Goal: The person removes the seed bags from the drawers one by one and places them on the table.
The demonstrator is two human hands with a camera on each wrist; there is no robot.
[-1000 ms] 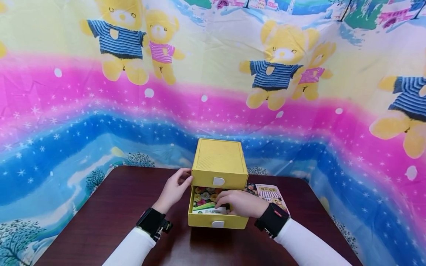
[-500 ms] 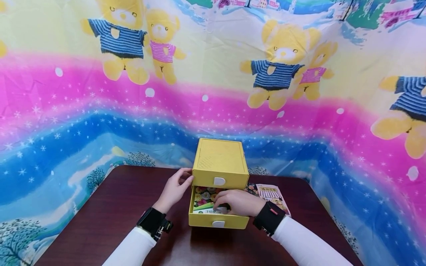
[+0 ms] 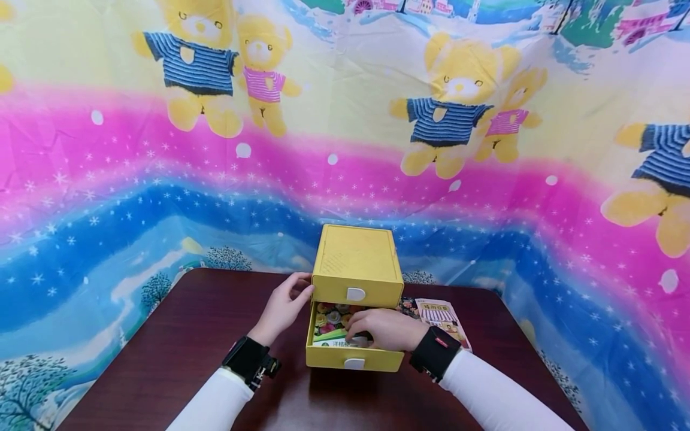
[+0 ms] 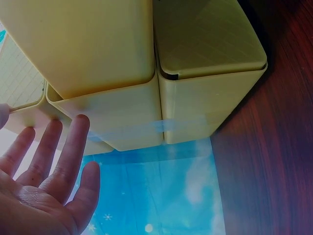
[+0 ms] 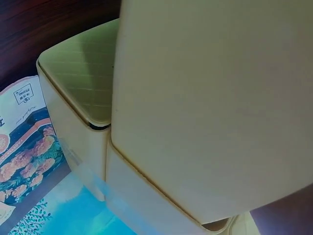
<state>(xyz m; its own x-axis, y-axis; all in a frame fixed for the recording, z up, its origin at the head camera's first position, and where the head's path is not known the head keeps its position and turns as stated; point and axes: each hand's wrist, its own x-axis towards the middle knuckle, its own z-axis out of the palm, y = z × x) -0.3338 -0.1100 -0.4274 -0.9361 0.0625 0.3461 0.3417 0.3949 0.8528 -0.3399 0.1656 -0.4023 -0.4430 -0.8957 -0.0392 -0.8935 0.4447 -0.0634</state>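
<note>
A yellow two-drawer box (image 3: 358, 254) stands on the table, its lower drawer (image 3: 323, 358) pulled out and its upper one closed. My left hand (image 3: 283, 305) rests its fingertips against the box's left side; the left wrist view has these fingers (image 4: 66, 161) straight and spread beside the pale yellow wall. Inside the lower drawer lies a packet with flower photos (image 3: 330, 335) and a green and white label. Over its right part reaches my right hand (image 3: 390, 329) with bent fingers. Its thumb is hidden, and I cannot tell whether it grips the packet.
Printed packets (image 3: 439, 317) lie on the dark red table (image 3: 226, 335) right of the box, partly behind my right hand; the right wrist view shows flowers on one packet (image 5: 29, 161). A cloth with printed bears (image 3: 334, 120) hangs behind the table.
My right hand has shifted slightly left inside the lower drawer, its fingers bending more over the packet. The left hand stays against the box.
</note>
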